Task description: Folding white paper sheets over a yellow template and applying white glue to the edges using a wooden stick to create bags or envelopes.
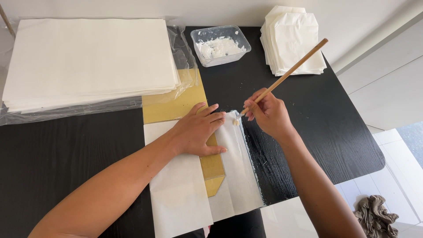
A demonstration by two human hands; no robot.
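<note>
The left hand point(197, 131) lies flat, fingers spread, on the white paper sheet point(235, 176) over the gold template point(212, 169); the right hand point(269, 115) grips a wooden glue brush point(286, 75) at the flap's top edge (pasting looks barely begun).

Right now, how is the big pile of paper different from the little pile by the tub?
The big pile of paper lies flat and unfolded on clear plastic, at the table's far left. The little pile is made of smaller, folded pieces, stacked unevenly at the far right, straight on the black table. Both are white and untouched by either hand.
</note>
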